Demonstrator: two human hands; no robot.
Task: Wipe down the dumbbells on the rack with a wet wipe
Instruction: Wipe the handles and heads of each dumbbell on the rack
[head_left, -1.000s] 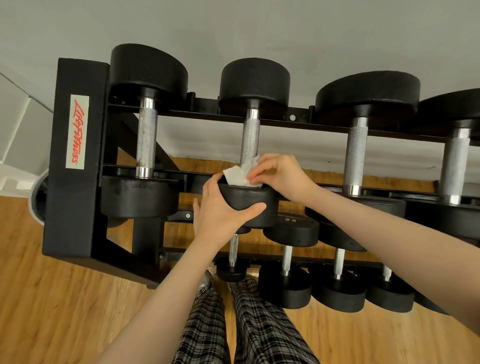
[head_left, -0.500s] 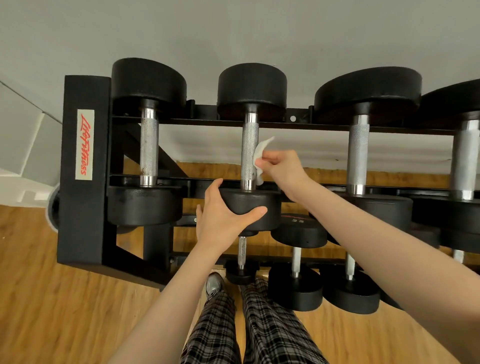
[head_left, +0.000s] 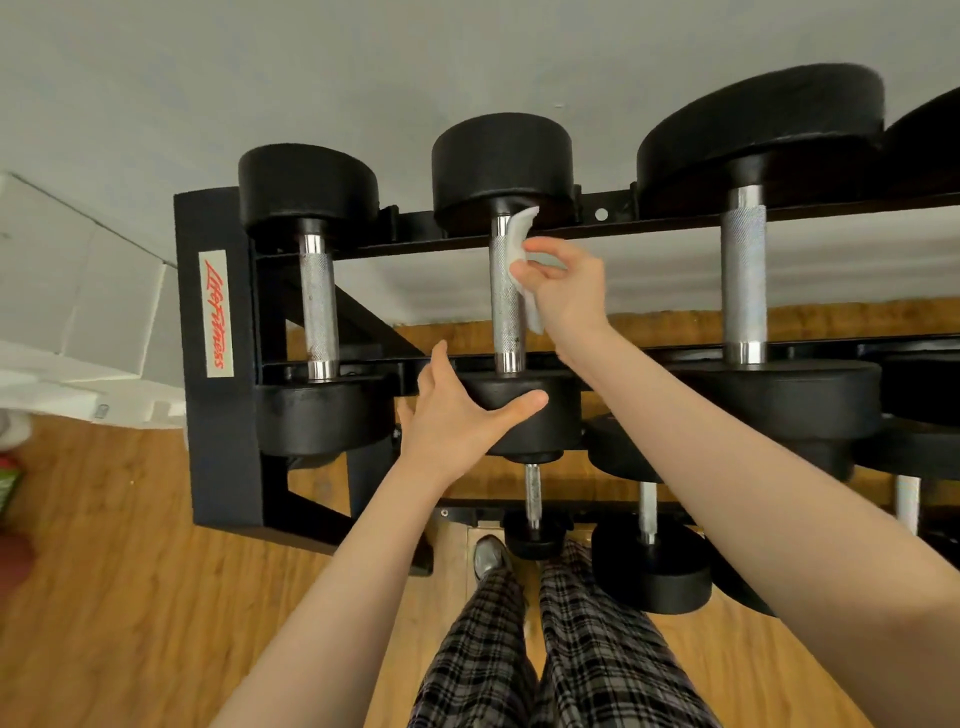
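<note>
Black dumbbells with knurled steel handles lie across the top tier of a black rack (head_left: 217, 358). My right hand (head_left: 569, 291) pinches a white wet wipe (head_left: 521, 249) and holds it against the right side of the second dumbbell's handle (head_left: 505, 306), near its far head (head_left: 504, 163). My left hand (head_left: 457, 415) cups the near head (head_left: 540, 415) of that same dumbbell, thumb across its front, fingers round its left side.
Another dumbbell (head_left: 317, 301) lies to the left and a bigger one (head_left: 745, 270) to the right on the top tier. Smaller dumbbells (head_left: 649, 566) sit on the lower tier near my plaid-trousered legs (head_left: 519, 649). Wooden floor below, grey wall behind, white panels at left.
My right hand has carried the wipe from the near head up along the handle towards the far head. My left hand stays on the near head. The view has shifted closer.
</note>
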